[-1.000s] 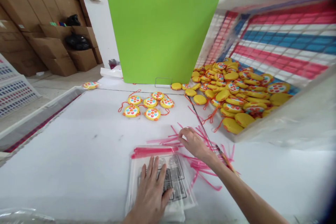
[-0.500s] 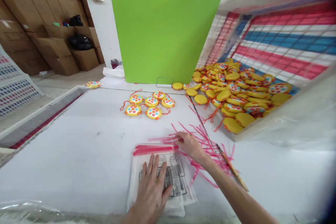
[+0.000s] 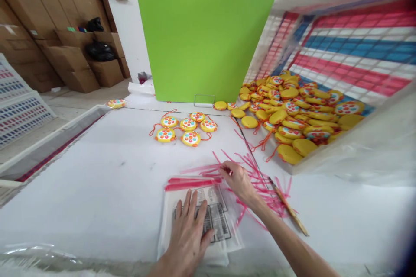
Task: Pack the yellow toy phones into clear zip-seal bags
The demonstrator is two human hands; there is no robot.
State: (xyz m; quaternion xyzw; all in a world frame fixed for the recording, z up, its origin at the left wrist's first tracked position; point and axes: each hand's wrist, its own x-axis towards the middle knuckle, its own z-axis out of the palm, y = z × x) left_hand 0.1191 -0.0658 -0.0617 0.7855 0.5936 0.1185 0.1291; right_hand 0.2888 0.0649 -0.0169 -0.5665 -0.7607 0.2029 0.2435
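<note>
My left hand [image 3: 190, 229] lies flat with fingers spread on a stack of clear plastic bags [image 3: 169, 220] with black printed text. Along the top of the bags runs a bright pink band [image 3: 182, 185]. Just beyond the right end of that band, my right hand [image 3: 235, 178] is closed in a pinch. A thin pink strip [image 3: 198, 168] reaches left from its fingertips, which partly hide its end. More loose pink strips [image 3: 251, 166] lie in a tangle under and around the right hand and forearm.
A brush-like wooden stick [image 3: 289, 205] lies right of the strips. Several yellow toys with coloured dots [image 3: 188, 124] and orange cords sit ahead; many more toys [image 3: 287, 121] fill a lined bin at right. A green board [image 3: 208, 34] stands behind. One wrapped toy [image 3: 116, 103] lies far left.
My right hand has shifted very slightly right, and the pale pink strip beside its fingertips has moved a little. My left hand stays on the bags.
</note>
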